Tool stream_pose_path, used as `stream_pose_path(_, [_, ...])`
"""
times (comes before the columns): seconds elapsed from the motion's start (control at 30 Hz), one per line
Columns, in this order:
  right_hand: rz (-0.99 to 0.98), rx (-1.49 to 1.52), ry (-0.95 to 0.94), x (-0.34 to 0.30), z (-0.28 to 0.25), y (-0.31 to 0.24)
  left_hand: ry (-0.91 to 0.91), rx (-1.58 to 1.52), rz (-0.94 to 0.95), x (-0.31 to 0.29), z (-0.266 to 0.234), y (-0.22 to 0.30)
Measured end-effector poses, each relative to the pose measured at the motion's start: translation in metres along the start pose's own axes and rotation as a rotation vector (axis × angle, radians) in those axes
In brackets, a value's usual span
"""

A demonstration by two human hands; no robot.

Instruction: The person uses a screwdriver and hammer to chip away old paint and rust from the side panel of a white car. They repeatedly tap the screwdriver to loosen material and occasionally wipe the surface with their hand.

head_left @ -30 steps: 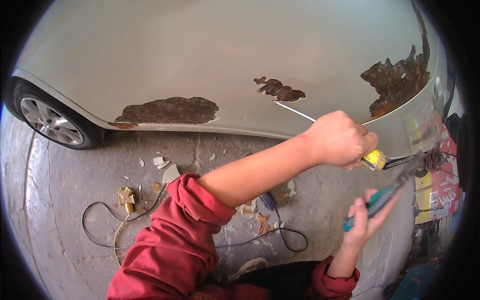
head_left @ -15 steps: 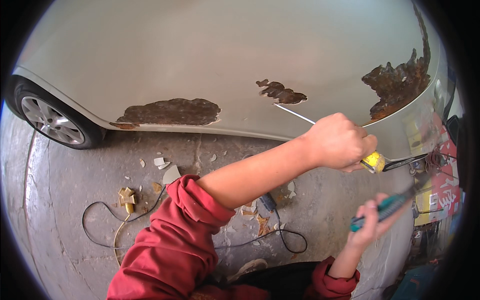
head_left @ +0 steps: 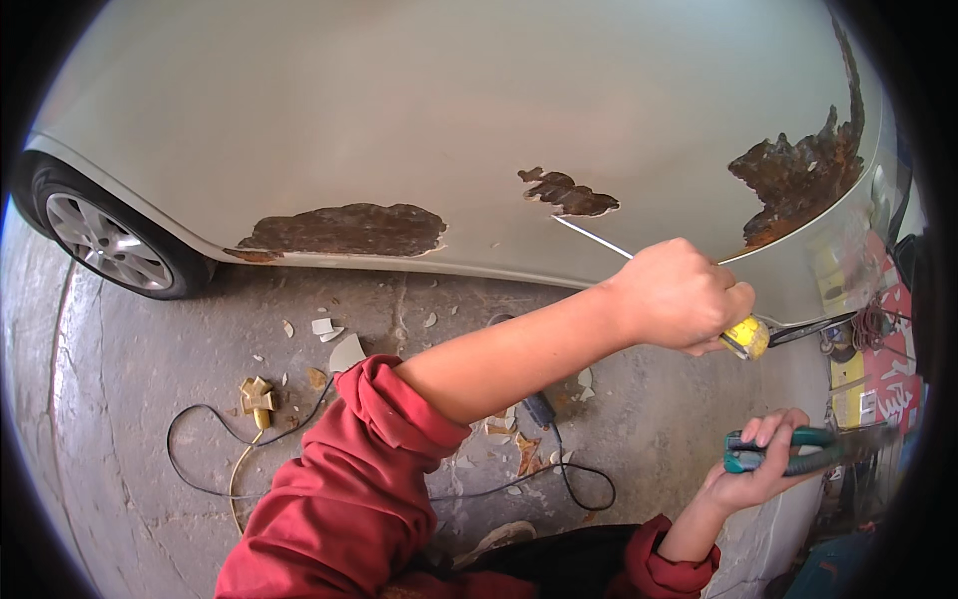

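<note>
My left hand (head_left: 674, 298) is closed around a screwdriver (head_left: 746, 337) with a yellow handle. Its thin metal shaft slants up and left, and the tip meets the pale car panel (head_left: 419, 120) at the lower edge of a small rusty patch (head_left: 571, 196). Lower right, the fingers of my right hand (head_left: 750, 483) wrap the green-and-black handles of a pair of pliers (head_left: 810, 461). The jaws point right, away from the car panel, and are smeared by motion.
Larger rusty patches (head_left: 344, 231) mark the panel's lower left and its right end (head_left: 798, 185). A wheel (head_left: 110, 232) stands far left. On the concrete lie paint flakes (head_left: 347, 352), a yellowish plug block (head_left: 256, 397), a dark corded tool (head_left: 537, 407) and looping cables. Red-and-yellow boards (head_left: 886, 374) stand right.
My right hand has moved slightly right with the pliers, whose two handles now show apart. My left hand and the screwdriver stay almost where they were; the whole view has shifted a little.
</note>
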State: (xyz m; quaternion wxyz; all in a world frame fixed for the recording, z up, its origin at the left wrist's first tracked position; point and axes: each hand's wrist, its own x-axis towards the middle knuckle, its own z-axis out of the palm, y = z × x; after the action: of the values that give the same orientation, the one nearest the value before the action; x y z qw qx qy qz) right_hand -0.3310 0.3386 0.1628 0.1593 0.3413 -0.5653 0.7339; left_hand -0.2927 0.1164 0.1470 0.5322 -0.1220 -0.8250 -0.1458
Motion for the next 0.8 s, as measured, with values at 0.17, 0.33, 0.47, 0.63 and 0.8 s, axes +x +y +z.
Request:
stream_pose_path(0.17, [0.045, -0.317, -0.497, -0.016, 0.018, 0.011, -0.024, 0.01, -0.018, 0.001, 0.0, 0.001])
stream_pose_path(0.33, [-0.007, -0.194, -0.105, -0.002, -0.004, 0.003, 0.029, 0.004, -0.007, 0.001, -0.001, -0.002])
stream_pose_path(0.47, [0.066, 0.006, -0.194, -0.007, -0.006, 0.014, 0.005, -0.001, -0.013, 0.0, -0.002, 0.0])
stream_pose_path(0.63, [-0.105, -0.419, -0.453, -0.013, -0.001, 0.017, 0.016, 0.013, -0.01, -0.003, -0.002, 0.0])
stream_pose_path(0.8, [0.024, 0.084, 0.022, -0.001, 0.0, 0.003, 0.013, -0.023, -0.002, -0.004, -0.003, -0.003])
